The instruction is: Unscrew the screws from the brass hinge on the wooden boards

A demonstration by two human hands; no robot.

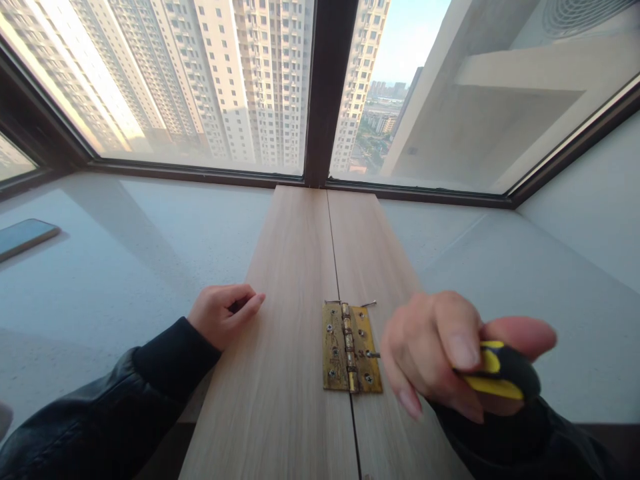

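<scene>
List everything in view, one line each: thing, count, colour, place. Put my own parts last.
Wood-grain boards: two, pale beige, side by side at centre
Brass butt hinge: one, stained gold, across the boards' seam
Screws: several, metallic, in and beside the hinge
Screwdriver: one, yellow-and-black handle, lower right
Smartphone: one, grey-blue face, far left
Countertop: one, whitish, both sides of the boards
Window frame: one, dark brown, behind
Apartment towers: several, pale, outside
Round grille: one, grey, outside, top right
Sleeves: two, black, lower left and right
Left hand: one, on the left board's edge
Right hand: one, gripping the screwdriver
</scene>
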